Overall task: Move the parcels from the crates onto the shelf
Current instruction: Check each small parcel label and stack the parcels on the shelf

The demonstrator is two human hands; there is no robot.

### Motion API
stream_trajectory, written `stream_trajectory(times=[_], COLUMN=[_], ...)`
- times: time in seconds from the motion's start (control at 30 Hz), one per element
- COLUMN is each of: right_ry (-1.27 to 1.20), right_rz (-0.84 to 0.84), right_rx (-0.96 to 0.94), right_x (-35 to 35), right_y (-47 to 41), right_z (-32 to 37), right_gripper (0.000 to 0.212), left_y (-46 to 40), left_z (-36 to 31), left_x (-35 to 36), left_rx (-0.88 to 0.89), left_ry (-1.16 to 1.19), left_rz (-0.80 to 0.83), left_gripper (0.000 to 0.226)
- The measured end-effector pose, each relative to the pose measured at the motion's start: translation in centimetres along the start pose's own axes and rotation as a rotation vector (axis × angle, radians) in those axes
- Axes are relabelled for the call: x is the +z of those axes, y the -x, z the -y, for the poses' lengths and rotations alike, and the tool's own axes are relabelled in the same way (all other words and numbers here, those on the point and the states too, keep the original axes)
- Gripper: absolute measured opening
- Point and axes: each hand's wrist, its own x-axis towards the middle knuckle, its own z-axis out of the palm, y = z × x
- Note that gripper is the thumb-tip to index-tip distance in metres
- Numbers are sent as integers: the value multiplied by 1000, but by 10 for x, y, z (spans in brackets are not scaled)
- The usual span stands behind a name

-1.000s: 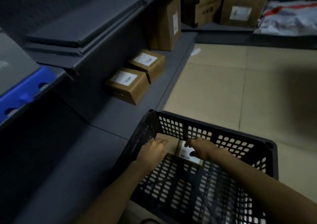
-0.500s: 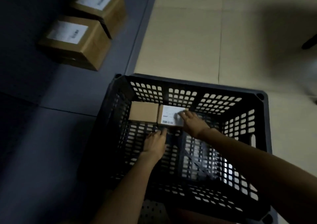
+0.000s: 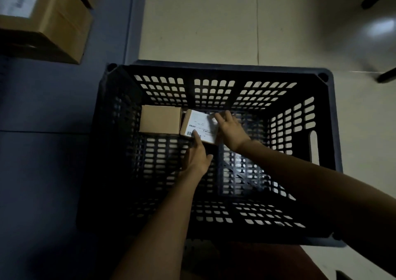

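A black perforated crate (image 3: 214, 64) stands on the floor below me. Two small cardboard parcels lie at its bottom, against the far wall. The plain brown parcel (image 3: 160, 120) sits on the left. The labelled parcel (image 3: 202, 125) beside it is slightly tilted. My right hand (image 3: 230, 129) grips the labelled parcel's right side, fingers over its top edge. My left hand (image 3: 196, 157) reaches in from the near side, and its straight fingers touch the label's near edge.
The dark grey bottom shelf board (image 3: 53, 99) runs along the crate's left side. A larger labelled carton (image 3: 53, 18) stands on it at the upper left. Beige floor tiles lie beyond the crate. Dark furniture legs (image 3: 387, 77) show at the upper right.
My view has tipped down over the crate. The labelled parcel has tilted up from lying flat. My left hand has moved forward onto its near edge.
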Motion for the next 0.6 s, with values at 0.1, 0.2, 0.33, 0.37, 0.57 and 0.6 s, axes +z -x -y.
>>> stream_trajectory(times=[0.1, 0.2, 0.33, 0.37, 0.57, 0.6], right_ry=[-50, -61, -104, -118, -256, -266], right_rz=[13, 13, 48, 61, 82, 94], right_rx=[50, 48, 11, -6, 13, 22], right_x=[16, 33, 55, 57, 57, 56], right_y=[9, 20, 39, 45, 73, 76], right_z=[2, 2, 4, 6, 10, 12], right_gripper=[72, 68, 80, 85, 86, 88], left_y=[4, 10, 17, 19, 25, 25], left_z=[4, 7, 13, 16, 32, 35], left_x=[8, 13, 12, 12, 7, 6], left_rx=[-21, -36, -65, -81, -188, -182], left_ry=[82, 112, 137, 149, 181, 179], left_rz=[-11, -24, -41, -35, -51, -64], left_gripper=[101, 102, 103, 104, 97, 93])
